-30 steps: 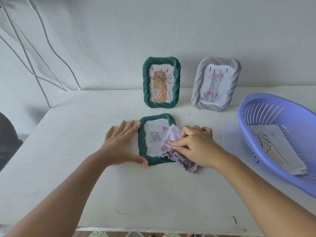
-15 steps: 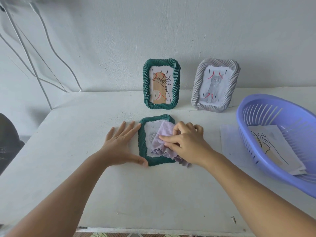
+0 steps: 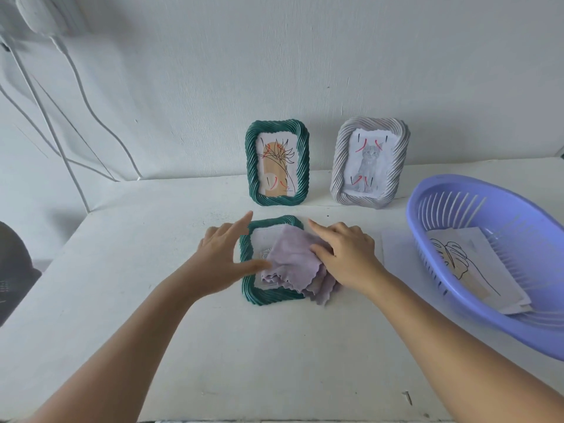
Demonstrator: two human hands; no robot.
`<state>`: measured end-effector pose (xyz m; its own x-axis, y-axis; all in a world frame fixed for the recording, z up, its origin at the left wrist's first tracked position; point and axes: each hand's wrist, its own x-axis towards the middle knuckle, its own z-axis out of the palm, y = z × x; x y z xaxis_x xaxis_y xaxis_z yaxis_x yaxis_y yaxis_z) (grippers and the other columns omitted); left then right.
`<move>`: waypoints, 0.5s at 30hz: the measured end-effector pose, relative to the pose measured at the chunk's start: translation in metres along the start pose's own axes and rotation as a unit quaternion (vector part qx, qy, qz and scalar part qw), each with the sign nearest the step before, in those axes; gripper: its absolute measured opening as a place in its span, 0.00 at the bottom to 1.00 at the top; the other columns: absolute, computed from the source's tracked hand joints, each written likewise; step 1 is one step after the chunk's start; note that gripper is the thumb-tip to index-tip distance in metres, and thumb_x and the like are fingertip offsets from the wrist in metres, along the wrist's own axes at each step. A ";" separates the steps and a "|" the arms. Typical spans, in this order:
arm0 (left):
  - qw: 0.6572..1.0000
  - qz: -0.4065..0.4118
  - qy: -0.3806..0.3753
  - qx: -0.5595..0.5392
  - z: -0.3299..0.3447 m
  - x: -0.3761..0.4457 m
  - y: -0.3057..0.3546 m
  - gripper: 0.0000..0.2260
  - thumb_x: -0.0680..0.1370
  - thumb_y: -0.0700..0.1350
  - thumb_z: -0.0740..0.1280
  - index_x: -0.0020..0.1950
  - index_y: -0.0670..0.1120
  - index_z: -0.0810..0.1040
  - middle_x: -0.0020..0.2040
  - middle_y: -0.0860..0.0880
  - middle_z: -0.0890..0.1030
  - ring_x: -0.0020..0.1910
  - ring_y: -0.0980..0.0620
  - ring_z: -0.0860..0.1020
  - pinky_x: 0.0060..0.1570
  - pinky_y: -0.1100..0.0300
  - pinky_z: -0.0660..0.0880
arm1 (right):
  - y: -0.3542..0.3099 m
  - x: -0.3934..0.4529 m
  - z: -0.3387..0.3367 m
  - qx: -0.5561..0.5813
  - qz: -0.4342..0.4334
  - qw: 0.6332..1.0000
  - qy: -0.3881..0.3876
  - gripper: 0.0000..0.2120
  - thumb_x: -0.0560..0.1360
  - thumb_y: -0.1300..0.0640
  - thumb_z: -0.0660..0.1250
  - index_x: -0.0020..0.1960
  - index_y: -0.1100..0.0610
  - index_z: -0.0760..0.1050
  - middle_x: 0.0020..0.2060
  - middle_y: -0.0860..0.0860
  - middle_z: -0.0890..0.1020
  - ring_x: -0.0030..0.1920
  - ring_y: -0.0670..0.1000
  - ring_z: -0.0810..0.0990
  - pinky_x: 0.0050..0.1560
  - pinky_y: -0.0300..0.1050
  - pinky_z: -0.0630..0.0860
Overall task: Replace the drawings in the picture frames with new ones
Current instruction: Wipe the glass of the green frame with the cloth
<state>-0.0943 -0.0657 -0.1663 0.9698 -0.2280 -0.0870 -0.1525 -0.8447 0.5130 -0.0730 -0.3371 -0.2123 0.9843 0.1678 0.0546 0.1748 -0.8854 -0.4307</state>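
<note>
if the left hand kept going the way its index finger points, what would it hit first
Probably the standing green picture frame. The left hand points its index finger up and away over the lying green frame, toward that frame's lower left corner. Depth is unclear, so it might pass just left and reach the wall.

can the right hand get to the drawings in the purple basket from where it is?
Probably yes. The right hand rests on the cloth over the flat green frame; the basket sits just to its right, open-topped, with the drawings lying uncovered inside and only bare table between.
</note>
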 end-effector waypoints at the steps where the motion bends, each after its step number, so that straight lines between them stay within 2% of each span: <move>1: 1.000 0.009 0.009 -0.015 0.004 0.004 0.005 0.43 0.73 0.70 0.67 0.82 0.59 0.52 0.66 0.56 0.75 0.64 0.53 0.70 0.68 0.49 0.69 | 0.000 0.001 -0.001 -0.003 0.000 1.000 0.001 0.26 0.82 0.43 0.61 0.77 0.33 0.59 0.60 0.47 0.76 0.63 0.56 0.71 0.67 0.55 0.63; 4: 0.999 0.004 0.005 -0.031 0.019 0.014 0.022 0.32 0.81 0.58 0.65 0.82 0.53 0.58 0.52 0.59 0.80 0.49 0.59 0.79 0.51 0.59 0.73 | -0.002 0.005 -0.002 0.025 0.003 1.000 -0.004 0.28 0.81 0.47 0.62 0.78 0.36 0.59 0.53 0.48 0.77 0.60 0.55 0.74 0.64 0.55 0.66; 6: 0.999 -0.006 0.014 -0.029 0.028 0.019 0.028 0.29 0.82 0.55 0.65 0.81 0.52 0.59 0.50 0.58 0.80 0.47 0.58 0.79 0.49 0.60 0.73 | -0.002 0.007 0.000 0.062 -0.001 0.998 0.000 0.28 0.81 0.50 0.63 0.78 0.37 0.60 0.49 0.47 0.77 0.57 0.53 0.76 0.64 0.56 0.67; 10: 0.998 -0.023 0.030 -0.047 0.035 0.026 0.037 0.31 0.82 0.54 0.66 0.81 0.49 0.59 0.48 0.53 0.83 0.48 0.53 0.80 0.50 0.57 0.75 | 0.000 0.005 0.003 0.145 -0.032 0.988 0.051 0.30 0.80 0.56 0.64 0.78 0.37 0.61 0.47 0.46 0.77 0.50 0.49 0.78 0.66 0.55 0.69; 13: 0.995 -0.053 0.029 -0.081 0.037 0.030 0.042 0.33 0.80 0.53 0.68 0.81 0.49 0.58 0.43 0.49 0.84 0.44 0.53 0.80 0.44 0.58 0.74 | -0.001 0.004 0.001 0.247 -0.055 0.965 0.073 0.34 0.80 0.59 0.67 0.78 0.35 0.60 0.45 0.45 0.78 0.46 0.46 0.78 0.61 0.47 0.74; 15: 0.988 -0.076 0.020 -0.131 0.039 0.033 0.042 0.34 0.79 0.52 0.70 0.81 0.50 0.58 0.37 0.51 0.82 0.36 0.56 0.79 0.38 0.59 0.72 | -0.002 0.005 -0.001 0.293 -0.060 0.951 0.078 0.36 0.79 0.60 0.68 0.78 0.34 0.58 0.44 0.46 0.78 0.46 0.45 0.78 0.60 0.43 0.75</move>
<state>-0.0765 -0.1270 -0.1809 0.9851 -0.0849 -0.1495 0.0449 -0.7124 0.7003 -0.0687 -0.3346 -0.2100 0.9579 0.1447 0.2481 0.2871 -0.4636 -0.8383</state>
